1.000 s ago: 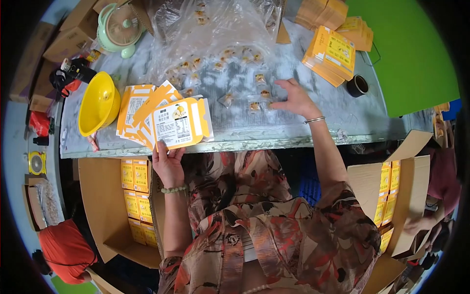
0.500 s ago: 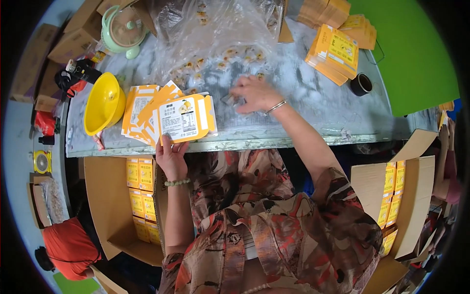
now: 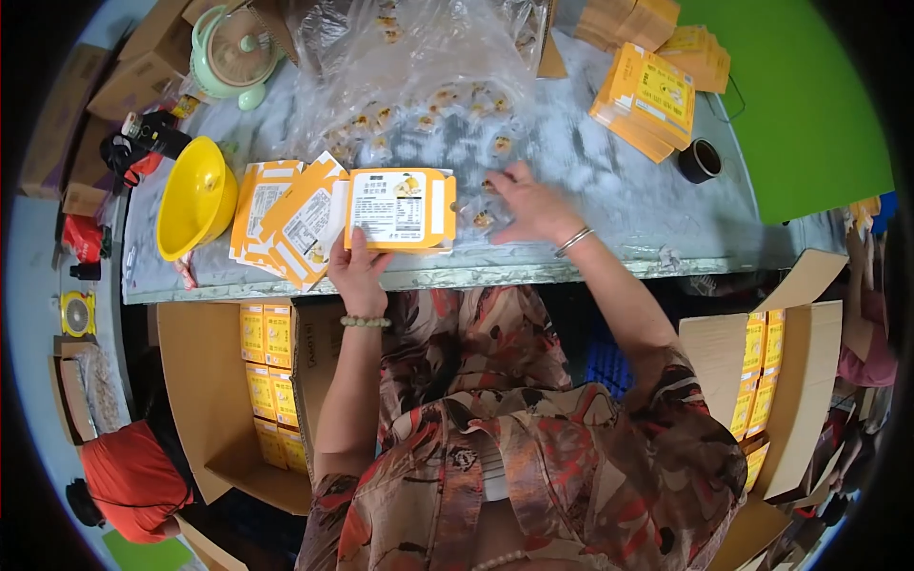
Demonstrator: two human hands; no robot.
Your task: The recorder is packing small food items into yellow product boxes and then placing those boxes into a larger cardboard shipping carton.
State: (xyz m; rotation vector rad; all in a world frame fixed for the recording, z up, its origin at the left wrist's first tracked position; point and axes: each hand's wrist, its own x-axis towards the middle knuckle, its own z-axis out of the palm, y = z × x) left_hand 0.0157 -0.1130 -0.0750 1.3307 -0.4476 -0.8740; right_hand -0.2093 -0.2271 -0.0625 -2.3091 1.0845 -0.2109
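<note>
My left hand [image 3: 360, 274] is closed on the lower edge of a flat yellow-and-white carton [image 3: 392, 211], thumb on top. The carton lies tilted slightly over the table's near part, its printed panel up and its flaps to the right. Several more flattened cartons [image 3: 305, 228] fan out to its left. Just right of the carton, my right hand [image 3: 541, 207] curls its thumb and fingers around small clear-wrapped packets [image 3: 483, 221] with orange-brown contents. Its fingers partly hide them. Loose packets [image 3: 379, 116] of the same kind spread beyond, beside a large clear plastic bag [image 3: 419, 57].
A yellow bowl [image 3: 198, 200] and a green lidded pot [image 3: 238, 52] stand on the left. Stacked flat cartons [image 3: 652, 95] and a dark cup [image 3: 701, 162] are at the right. Below the table edge, cardboard boxes [image 3: 205, 381] hold filled yellow cartons [image 3: 271, 390]. A person in red [image 3: 133, 481] is at lower left.
My left hand has brought the carton to the right and levelled it, uncovering more of the fanned cartons. My right hand has moved right and slightly nearer, the packets shifting along with it.
</note>
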